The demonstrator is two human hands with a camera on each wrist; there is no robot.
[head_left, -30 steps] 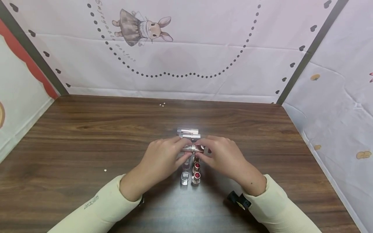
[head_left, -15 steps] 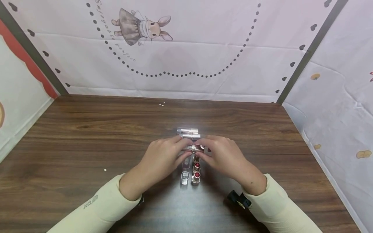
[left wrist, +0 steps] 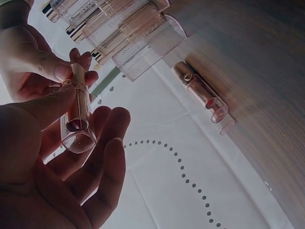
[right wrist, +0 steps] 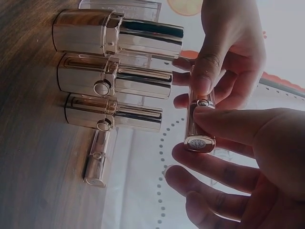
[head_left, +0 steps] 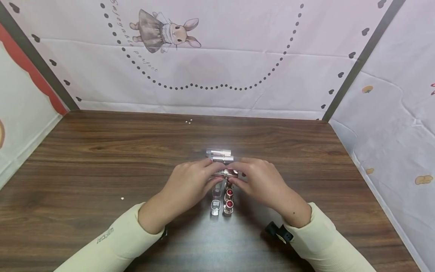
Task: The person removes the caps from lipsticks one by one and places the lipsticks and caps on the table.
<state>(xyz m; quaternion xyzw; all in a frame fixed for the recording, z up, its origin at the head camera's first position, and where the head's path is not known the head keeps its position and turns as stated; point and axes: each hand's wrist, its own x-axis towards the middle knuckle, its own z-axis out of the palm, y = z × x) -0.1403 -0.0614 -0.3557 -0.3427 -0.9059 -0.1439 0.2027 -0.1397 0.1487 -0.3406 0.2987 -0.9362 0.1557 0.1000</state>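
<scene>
Both hands hold one capped lipstick (head_left: 226, 173) crosswise above the table. My left hand (head_left: 188, 179) pinches its clear cap end, while my right hand (head_left: 263, 183) pinches the shiny base end. Through the clear cap in the left wrist view, the dark red tip of the lipstick (left wrist: 77, 125) shows. The base's round label faces out in the right wrist view, on the lipstick (right wrist: 197, 142). Just below the hands stand several uncapped lipsticks (head_left: 229, 204) in a column, red tips up. Beside them on the left stand clear caps (head_left: 215, 205), partly hidden by my left hand.
Beyond the hands, silvery lipstick tubes (head_left: 219, 152) lie crosswise on the wooden table (head_left: 102, 158). Tiny white bits (head_left: 188, 121) lie near the back edge, and another white bit (head_left: 122, 198) lies at left. A printed cloth (head_left: 238, 64) walls the back and sides.
</scene>
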